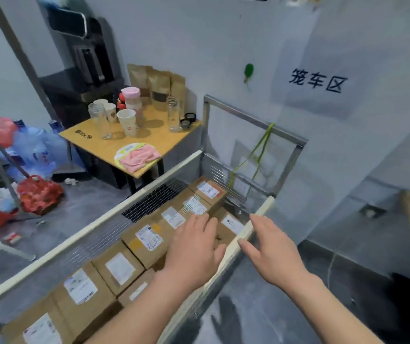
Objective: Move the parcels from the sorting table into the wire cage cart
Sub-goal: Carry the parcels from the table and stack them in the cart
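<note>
both arms reach forward over the wire cage cart. left hand is flat, fingers straight, palm down over the parcels packed inside — whether it actually touches a box, cannot tell. right hand hovers apart from it with fingers spread and relaxed, holding nothing, over the cart's padded right rail. brown boxes with white labels fill the cart in rows, end to end. beyond the cart's far frame — a small wooden table with cups, jars and a pink cloth, and a wall sign behind.
</note>
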